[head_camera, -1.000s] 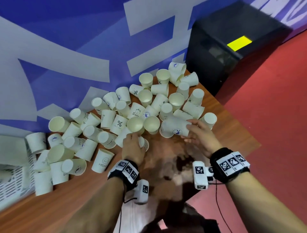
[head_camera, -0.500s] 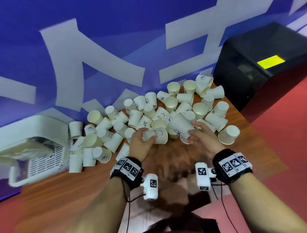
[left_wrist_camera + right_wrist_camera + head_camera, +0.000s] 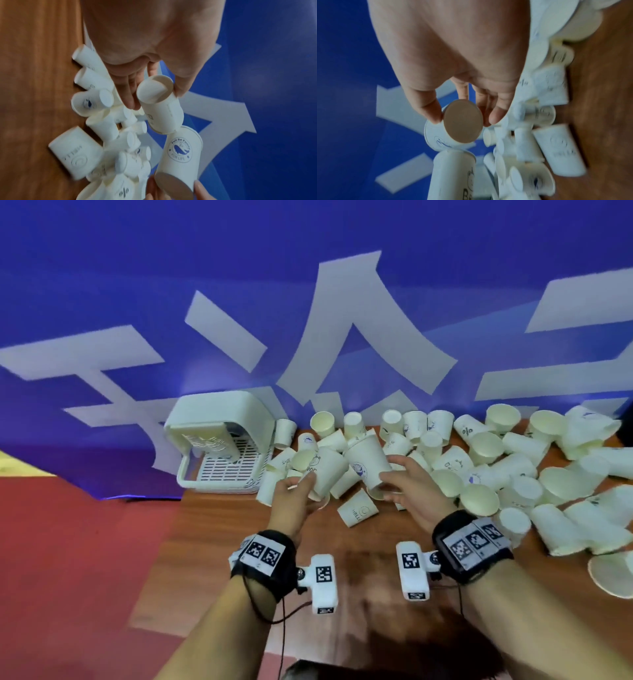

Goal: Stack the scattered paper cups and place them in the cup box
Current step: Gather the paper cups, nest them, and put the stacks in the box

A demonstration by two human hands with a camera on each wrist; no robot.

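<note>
Many white paper cups (image 3: 513,474) lie scattered across the wooden table (image 3: 212,542). The white plastic cup box (image 3: 219,446) stands at the table's far left corner. My left hand (image 3: 305,484) grips one printed cup (image 3: 327,470), also in the left wrist view (image 3: 161,113), where thumb and fingers (image 3: 130,100) pinch one end. My right hand (image 3: 390,477) holds a whale-print cup (image 3: 368,463) by its wide end, pinched between thumb and fingers (image 3: 494,117). Both cups are lifted above the pile and touch each other. The whale cup (image 3: 180,159) meets the left cup end to end.
A single cup (image 3: 358,510) lies on its side just below the two hands. A blue banner (image 3: 308,285) hangs right behind the table. Red floor (image 3: 68,542) lies past the table's left edge. Bare wood shows in front of the wrists.
The view has swung left, so the cup box is now fully in sight. Both hands have lifted their cups off the pile and brought them together.
</note>
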